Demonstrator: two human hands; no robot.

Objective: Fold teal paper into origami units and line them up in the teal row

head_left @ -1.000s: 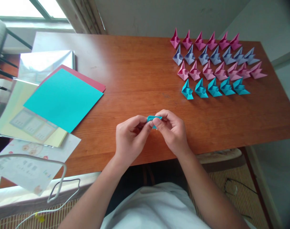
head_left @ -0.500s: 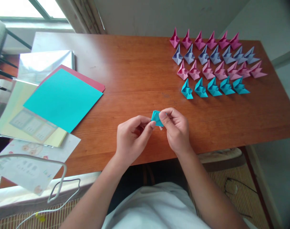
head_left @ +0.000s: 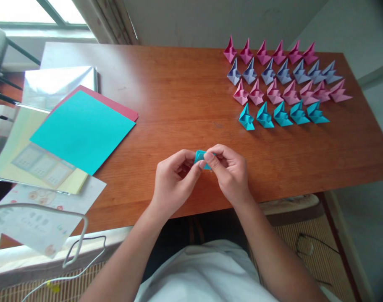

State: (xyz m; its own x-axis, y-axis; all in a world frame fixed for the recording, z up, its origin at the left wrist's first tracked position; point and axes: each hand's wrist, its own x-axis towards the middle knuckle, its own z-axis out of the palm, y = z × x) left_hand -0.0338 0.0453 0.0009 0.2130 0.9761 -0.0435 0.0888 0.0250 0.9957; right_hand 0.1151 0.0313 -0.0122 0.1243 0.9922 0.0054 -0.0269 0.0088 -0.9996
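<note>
A small folded piece of turquoise origami paper (head_left: 200, 156) is pinched between both hands, just above the front part of the wooden table (head_left: 166, 100). My left hand (head_left: 177, 174) grips its left side with thumb and forefinger. On its right side, my right hand (head_left: 227, 170) presses it with the thumb on top and the fingers behind. The fingers cover much of the paper, so its full shape is hidden. Past my right hand stands a row of turquoise folded paper figures (head_left: 282, 115) with pointed tips.
Behind the turquoise row are rows of pink (head_left: 274, 93), lilac (head_left: 284, 73) and magenta (head_left: 279, 53) figures. At left lie a turquoise sheet (head_left: 84, 130), a red sheet (head_left: 116, 105), a yellow pack (head_left: 9, 147) and a white printed sheet (head_left: 46, 218). A grey curved tube (head_left: 53, 209) crosses the lower left.
The folded paper and my right hand have shifted slightly left, closer to my left hand. Less of the paper shows now between the fingers. The rows of figures stay in place.
</note>
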